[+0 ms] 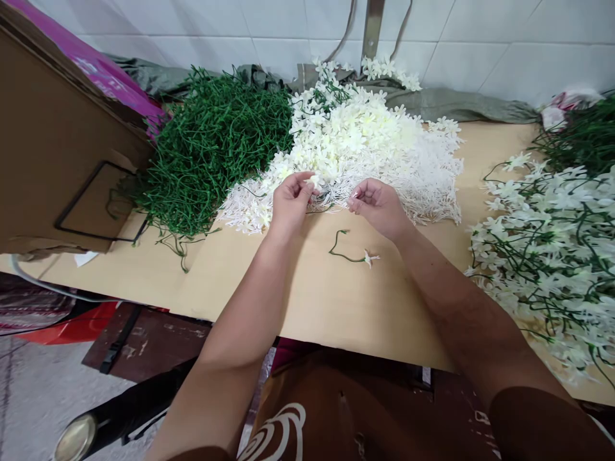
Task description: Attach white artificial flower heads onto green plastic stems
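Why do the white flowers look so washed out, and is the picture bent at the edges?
Head view: the heap of white plastic blossoms is overexposed, petals merging; the pale wooden table edge bows from wide-angle distortion; shadows soft; both hands sharp.

flower pile (365, 137): white, cream | stem heap (216, 144): green | table (312, 301): pale tan | box (52, 141): brown

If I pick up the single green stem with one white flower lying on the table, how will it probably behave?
The single stem looks thin and lies in a loose curve, so it is probably floppy and would bend or dangle. It seems very light, so a push may slide it across the smooth table. Its small white flower could perhaps pull off.
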`<action>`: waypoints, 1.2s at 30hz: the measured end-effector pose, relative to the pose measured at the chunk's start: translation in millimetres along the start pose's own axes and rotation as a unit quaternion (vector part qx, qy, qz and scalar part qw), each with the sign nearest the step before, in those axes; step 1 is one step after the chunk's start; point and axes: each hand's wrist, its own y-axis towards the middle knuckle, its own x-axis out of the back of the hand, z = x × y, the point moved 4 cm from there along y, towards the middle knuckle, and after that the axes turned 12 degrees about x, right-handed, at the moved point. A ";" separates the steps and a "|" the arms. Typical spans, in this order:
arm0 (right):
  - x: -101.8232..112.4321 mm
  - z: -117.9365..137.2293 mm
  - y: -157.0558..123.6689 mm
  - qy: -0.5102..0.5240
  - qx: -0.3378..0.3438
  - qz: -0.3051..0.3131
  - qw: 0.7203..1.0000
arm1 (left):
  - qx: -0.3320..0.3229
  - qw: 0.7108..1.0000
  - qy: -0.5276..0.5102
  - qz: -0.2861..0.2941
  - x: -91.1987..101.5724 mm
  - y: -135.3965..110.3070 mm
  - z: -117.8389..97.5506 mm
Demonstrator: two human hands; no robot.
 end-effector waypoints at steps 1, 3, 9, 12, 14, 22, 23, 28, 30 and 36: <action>0.0 -0.7 0.0 0.004 -0.004 -0.007 1.000 | 0.029 0.999 -0.025 0.029 -5.7 -5.1 -0.8; 0.9 -1.5 0.3 -0.005 -0.004 -0.025 1.000 | 0.079 0.991 -0.076 0.078 -15.0 -15.0 -1.6; 6.5 0.0 2.1 -0.061 0.047 -0.079 0.994 | 0.162 0.970 -0.127 0.131 -28.9 -26.2 5.2; 5.4 -2.6 1.0 -0.048 0.043 -0.088 0.994 | 0.145 0.976 -0.121 0.109 -27.9 -22.3 7.8; 2.6 -4.5 -0.7 -0.024 0.035 -0.088 0.995 | 0.131 0.980 -0.121 0.089 -25.2 -19.0 8.8; -10.6 -9.4 -4.0 0.013 -0.010 -0.051 0.999 | 0.137 0.978 -0.119 0.103 -28.7 -22.6 7.1; -9.9 -10.1 -3.7 0.008 -0.011 -0.052 0.999 | 0.140 0.977 -0.116 0.107 -29.7 -23.6 6.2; -0.4 -14.1 -2.1 -0.004 -0.007 -0.083 0.997 | 0.151 0.974 -0.125 0.109 -28.0 -22.0 5.4; 4.5 -17.0 -1.3 -0.007 -0.008 -0.099 0.995 | 0.146 0.976 -0.129 0.100 -25.1 -19.8 5.9; 18.2 -10.6 0.0 -0.110 0.064 -0.168 0.978 | 0.141 0.975 -0.152 0.085 -19.7 -17.3 6.4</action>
